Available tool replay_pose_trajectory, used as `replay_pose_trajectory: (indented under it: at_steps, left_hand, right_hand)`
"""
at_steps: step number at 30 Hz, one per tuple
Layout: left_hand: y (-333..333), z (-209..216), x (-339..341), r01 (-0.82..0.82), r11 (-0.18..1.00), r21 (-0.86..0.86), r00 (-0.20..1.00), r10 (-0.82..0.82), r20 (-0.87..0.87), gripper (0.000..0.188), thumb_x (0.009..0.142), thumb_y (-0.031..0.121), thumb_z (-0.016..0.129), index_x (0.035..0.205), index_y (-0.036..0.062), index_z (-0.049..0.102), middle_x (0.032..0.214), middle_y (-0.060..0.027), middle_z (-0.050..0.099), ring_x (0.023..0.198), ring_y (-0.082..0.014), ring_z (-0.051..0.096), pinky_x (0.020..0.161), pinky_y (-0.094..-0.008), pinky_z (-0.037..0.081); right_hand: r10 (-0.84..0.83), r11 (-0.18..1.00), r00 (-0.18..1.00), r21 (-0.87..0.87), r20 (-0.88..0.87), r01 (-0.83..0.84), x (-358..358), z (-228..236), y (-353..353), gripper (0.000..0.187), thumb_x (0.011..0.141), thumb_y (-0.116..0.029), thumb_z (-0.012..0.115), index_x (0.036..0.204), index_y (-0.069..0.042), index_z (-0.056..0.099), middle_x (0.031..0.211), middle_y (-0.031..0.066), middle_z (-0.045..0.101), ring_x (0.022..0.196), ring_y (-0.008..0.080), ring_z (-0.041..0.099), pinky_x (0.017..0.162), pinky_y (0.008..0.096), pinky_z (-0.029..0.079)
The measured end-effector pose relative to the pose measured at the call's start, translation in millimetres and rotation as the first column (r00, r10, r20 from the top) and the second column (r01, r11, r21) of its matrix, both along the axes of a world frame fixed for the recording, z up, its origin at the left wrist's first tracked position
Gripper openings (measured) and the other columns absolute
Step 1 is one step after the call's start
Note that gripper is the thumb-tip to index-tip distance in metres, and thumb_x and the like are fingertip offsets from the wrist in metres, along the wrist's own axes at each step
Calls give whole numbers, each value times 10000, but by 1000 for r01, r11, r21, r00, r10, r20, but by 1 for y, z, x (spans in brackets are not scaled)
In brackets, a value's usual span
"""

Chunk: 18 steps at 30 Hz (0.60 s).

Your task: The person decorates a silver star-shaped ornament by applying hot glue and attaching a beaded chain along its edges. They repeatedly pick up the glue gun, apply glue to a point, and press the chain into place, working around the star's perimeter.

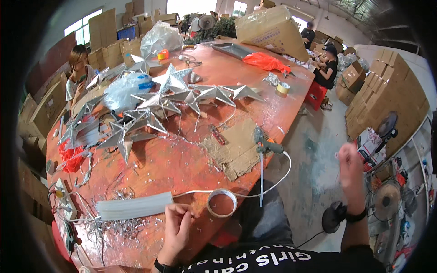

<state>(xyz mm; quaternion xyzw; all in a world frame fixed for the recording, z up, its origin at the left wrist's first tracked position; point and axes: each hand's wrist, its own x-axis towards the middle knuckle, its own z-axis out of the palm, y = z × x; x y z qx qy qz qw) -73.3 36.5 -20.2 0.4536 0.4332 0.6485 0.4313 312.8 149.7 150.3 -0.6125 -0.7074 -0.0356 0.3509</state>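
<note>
My left hand (177, 226) is over the table's near edge, with its fingers curled and thumb pressed in; whether anything thin is pinched there I cannot make out. Beside it are a bundle of translucent glue sticks (134, 208) and a roll of tape (222, 203). Out to the right, my right hand (351, 170) is raised over the floor beyond the table, its fingers closed; their contents, if any, are hidden. A glue gun (269, 144) with a long glue stick in it rests at the table's right edge, by a piece of cardboard (236, 148) bearing red-handled pliers (218, 135).
Silver star decorations (173, 79) spread across the red table (177, 154), near plastic bags (127, 91). A power strip (66, 200) with cables is at the left edge. A white cord runs to the glue gun. Other people sit at the far left and far right; a fan (387, 125) and cartons (387, 86) are rightward.
</note>
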Motion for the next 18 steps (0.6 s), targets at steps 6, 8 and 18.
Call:
replay_pose_trajectory:
  at_steps: [6,8,18]
  left_hand:
    - [-1,-2,-2,63,998,-24,998,-63,-3,201,927,-65,459,1007,62,325,940,-92,510,816,-125,534,748,-273,482]
    - [-2,-11,-4,64,998,-21,997,-65,-42,227,918,-62,486,1013,64,322,920,-82,516,810,-119,533,746,-274,484]
    - [3,-16,-3,52,956,-289,985,-96,-142,376,889,32,646,1071,38,316,941,-102,610,870,-159,624,748,-298,526]
  right_hand:
    - [191,978,978,-63,-81,-196,-10,-13,48,58,930,-33,519,987,-29,524,817,83,549,742,158,540,687,294,450]
    - [269,953,960,-122,-74,-276,-17,-28,63,80,914,-13,531,990,-32,521,824,87,554,748,160,545,693,294,452]
    - [313,931,901,-285,300,-228,-47,-53,296,281,786,-300,693,848,-31,645,823,172,660,733,318,638,678,404,490]
